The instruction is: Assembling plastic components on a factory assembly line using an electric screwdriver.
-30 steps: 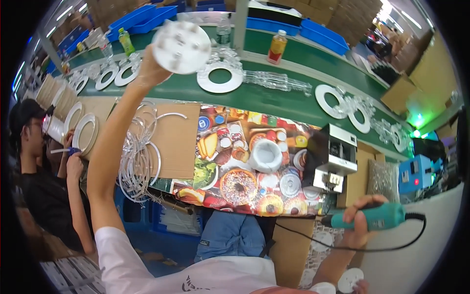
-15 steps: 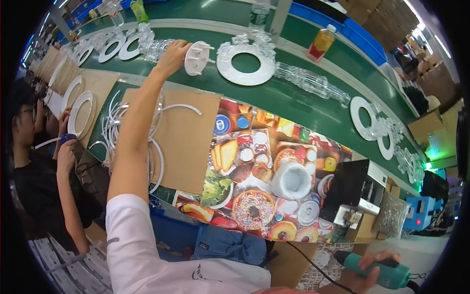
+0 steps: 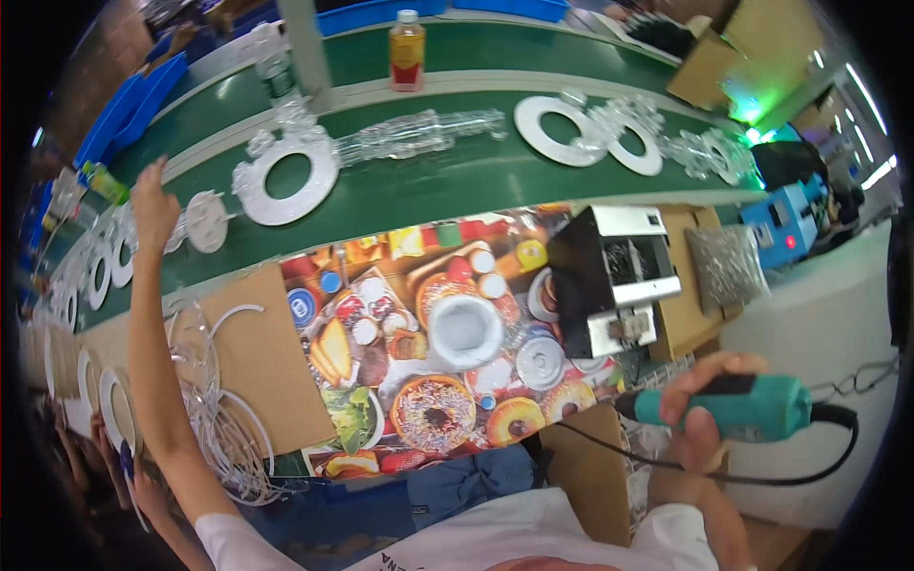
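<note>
My left hand [image 3: 154,206] is stretched over the far left of the green bench, a finger extended and nothing visible in its grasp. Close beside it lies a white disc with pegs [image 3: 207,221], joined to clear plastic that is partly hidden by the hand. At the lower right, my right hand [image 3: 700,419] is wrapped round a teal electric screwdriver [image 3: 762,407], its dark tip pointing left. Its black cable loops below. A white ring with clear plastic pieces [image 3: 328,181] sits just right of the disc.
On the food-print mat stands a white round tub [image 3: 465,331] beside a black-and-silver machine [image 3: 609,285]. Clear tubing [image 3: 228,438] lies over cardboard [image 3: 267,347] at left. More white rings [image 3: 547,143] line the bench. A co-worker's hand [image 3: 143,490] is at lower left.
The view has swung right. My left hand has come off the white disc, which now lies on the bench. My right hand has raised the screwdriver nearer the mat.
</note>
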Demonstrator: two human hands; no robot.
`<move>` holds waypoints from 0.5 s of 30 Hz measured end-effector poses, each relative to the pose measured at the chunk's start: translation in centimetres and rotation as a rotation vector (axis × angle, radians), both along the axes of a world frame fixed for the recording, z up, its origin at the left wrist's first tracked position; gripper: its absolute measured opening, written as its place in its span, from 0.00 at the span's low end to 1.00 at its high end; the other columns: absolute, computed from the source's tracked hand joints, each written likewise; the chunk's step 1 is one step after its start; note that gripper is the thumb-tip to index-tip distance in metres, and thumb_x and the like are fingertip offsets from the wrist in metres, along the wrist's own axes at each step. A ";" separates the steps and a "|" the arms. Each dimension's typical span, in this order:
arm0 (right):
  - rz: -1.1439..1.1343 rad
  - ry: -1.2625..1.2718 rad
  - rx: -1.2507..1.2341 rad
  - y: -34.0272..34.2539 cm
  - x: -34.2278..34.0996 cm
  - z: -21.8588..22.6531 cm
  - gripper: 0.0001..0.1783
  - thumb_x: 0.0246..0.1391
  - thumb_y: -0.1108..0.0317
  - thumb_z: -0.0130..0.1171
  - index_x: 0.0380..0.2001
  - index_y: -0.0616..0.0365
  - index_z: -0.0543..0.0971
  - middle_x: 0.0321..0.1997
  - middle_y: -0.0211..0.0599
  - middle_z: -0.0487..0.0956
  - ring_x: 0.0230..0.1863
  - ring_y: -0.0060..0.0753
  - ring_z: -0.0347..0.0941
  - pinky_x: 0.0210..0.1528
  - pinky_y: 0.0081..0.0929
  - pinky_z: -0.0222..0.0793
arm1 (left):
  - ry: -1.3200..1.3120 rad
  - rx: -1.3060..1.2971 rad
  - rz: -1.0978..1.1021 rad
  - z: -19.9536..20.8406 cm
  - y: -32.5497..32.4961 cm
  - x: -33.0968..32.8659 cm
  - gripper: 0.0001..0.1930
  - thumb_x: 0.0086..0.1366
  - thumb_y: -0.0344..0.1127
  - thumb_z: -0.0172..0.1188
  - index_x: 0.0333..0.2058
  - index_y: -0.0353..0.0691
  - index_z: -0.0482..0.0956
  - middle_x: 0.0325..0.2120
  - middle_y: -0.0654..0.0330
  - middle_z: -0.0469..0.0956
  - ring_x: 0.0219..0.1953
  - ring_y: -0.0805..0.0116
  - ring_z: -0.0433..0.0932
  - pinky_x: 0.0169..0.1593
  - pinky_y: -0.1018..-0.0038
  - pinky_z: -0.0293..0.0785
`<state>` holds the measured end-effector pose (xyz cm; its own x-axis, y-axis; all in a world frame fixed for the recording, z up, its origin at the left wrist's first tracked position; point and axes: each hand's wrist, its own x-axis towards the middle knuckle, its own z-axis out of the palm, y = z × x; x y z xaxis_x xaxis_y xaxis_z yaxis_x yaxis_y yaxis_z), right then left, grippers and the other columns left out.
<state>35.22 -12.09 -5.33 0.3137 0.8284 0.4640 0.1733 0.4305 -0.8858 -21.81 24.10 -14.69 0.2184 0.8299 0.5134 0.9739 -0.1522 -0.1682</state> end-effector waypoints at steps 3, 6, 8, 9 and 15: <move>-0.054 0.042 -0.013 1.5 -1.3 0.1 0.30 0.45 0.68 0.64 0.50 0.56 0.61 0.33 0.41 0.71 0.20 0.26 0.67 0.22 0.23 0.67 | -0.363 0.008 -0.400 3.4 0.4 15.7 0.27 0.46 0.22 0.52 0.50 0.37 0.70 0.47 0.47 0.73 0.52 0.51 0.69 0.56 0.64 0.64; -0.033 0.015 0.053 2.9 -1.4 0.0 0.33 0.43 0.66 0.68 0.50 0.55 0.62 0.33 0.42 0.73 0.21 0.27 0.69 0.23 0.24 0.68 | -0.292 -0.065 -0.644 2.1 1.1 27.7 0.27 0.45 0.34 0.59 0.48 0.35 0.70 0.45 0.45 0.73 0.49 0.49 0.71 0.53 0.62 0.66; -0.020 -0.067 0.094 3.9 -1.1 -0.2 0.34 0.42 0.66 0.70 0.50 0.56 0.63 0.34 0.43 0.74 0.22 0.28 0.71 0.25 0.25 0.70 | -0.207 -0.201 -0.678 1.1 1.0 35.9 0.30 0.45 0.36 0.60 0.50 0.33 0.67 0.45 0.47 0.72 0.49 0.50 0.70 0.51 0.62 0.68; 0.010 -0.019 0.093 4.5 -1.7 -0.5 0.33 0.42 0.68 0.69 0.50 0.56 0.63 0.34 0.43 0.74 0.25 0.29 0.71 0.25 0.26 0.72 | -0.156 -0.091 -0.694 -1.1 1.6 37.9 0.31 0.43 0.37 0.62 0.49 0.34 0.67 0.47 0.49 0.70 0.52 0.53 0.68 0.51 0.61 0.67; 0.158 -0.150 -0.048 6.6 -2.7 0.0 0.23 0.44 0.77 0.63 0.45 0.60 0.69 0.41 0.35 0.74 0.36 0.25 0.73 0.42 0.26 0.69 | 0.065 -0.078 -0.393 -9.2 7.7 43.2 0.13 0.50 0.31 0.57 0.37 0.40 0.71 0.32 0.54 0.77 0.36 0.55 0.78 0.37 0.56 0.71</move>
